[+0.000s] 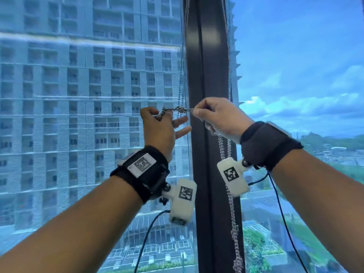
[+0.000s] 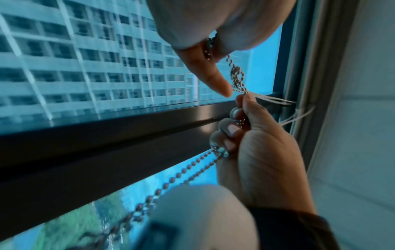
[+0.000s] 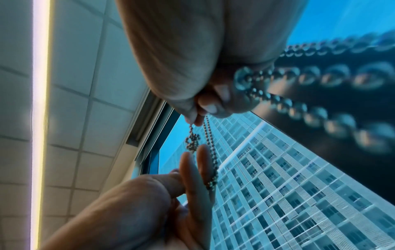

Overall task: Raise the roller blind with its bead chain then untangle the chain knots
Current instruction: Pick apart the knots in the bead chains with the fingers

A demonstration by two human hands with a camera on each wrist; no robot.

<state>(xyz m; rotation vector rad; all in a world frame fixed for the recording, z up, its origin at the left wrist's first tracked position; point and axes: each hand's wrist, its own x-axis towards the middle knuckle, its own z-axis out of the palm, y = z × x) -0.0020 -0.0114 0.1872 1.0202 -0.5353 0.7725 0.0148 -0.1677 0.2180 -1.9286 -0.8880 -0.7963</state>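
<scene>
A tangled knot (image 1: 175,109) of the metal bead chain is stretched level between my two hands in front of the window. My left hand (image 1: 160,114) pinches the knot's left end with thumb and forefinger. Its other fingers (image 1: 182,120) are spread out, and a loop of chain (image 3: 211,182) goes round one of them. My right hand (image 1: 194,111) pinches the knot's right end, and its lower fingers are curled round the hanging strands (image 1: 222,146). The knot (image 2: 237,77) also shows in the left wrist view, with thin strands running off past my right hand (image 2: 256,152). One strand (image 1: 180,81) rises toward the top.
A dark vertical window mullion (image 1: 206,75) stands right behind the hands, with glass on both sides. The long slack chain (image 1: 235,243) hangs down along it. A tiled ceiling with a light strip (image 3: 40,118) is overhead. Wrist camera cables (image 1: 283,213) dangle below my forearms.
</scene>
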